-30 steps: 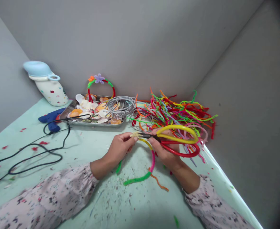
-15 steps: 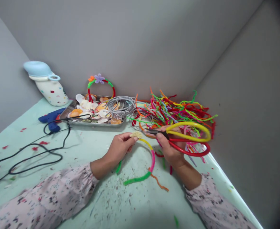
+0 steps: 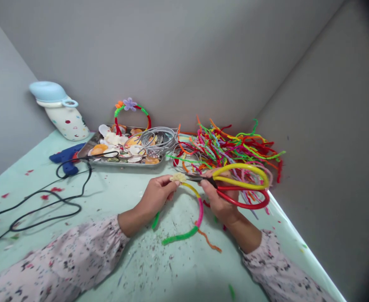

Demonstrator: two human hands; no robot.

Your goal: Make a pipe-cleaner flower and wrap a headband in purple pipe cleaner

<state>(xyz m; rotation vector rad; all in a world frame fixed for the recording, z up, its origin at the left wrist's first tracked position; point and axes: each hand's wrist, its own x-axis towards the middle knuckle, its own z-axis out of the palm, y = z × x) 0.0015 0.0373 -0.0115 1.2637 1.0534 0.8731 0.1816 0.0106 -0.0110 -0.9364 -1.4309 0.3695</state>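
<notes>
My left hand pinches a pale yellow fuzzy flower at the top of a curved pipe-cleaner headband, which is wrapped in yellow, pink and green. The band's green end shows below that hand, and part of the band is hidden behind the fingers. My right hand grips scissors with one yellow and one red handle loop. Their dark blades point left, with the tips at the flower's right edge; whether they touch it I cannot tell.
A metal tray of shells and coiled grey wire stands at the back, a finished-looking flower headband behind it. Pipe cleaners lie heaped at right. A blue glue gun, its black cord and a bottle are at left.
My right hand has moved slightly left with the scissors, bringing the blade tips up to the flower. My left hand still pinches the flower in nearly the same place.
</notes>
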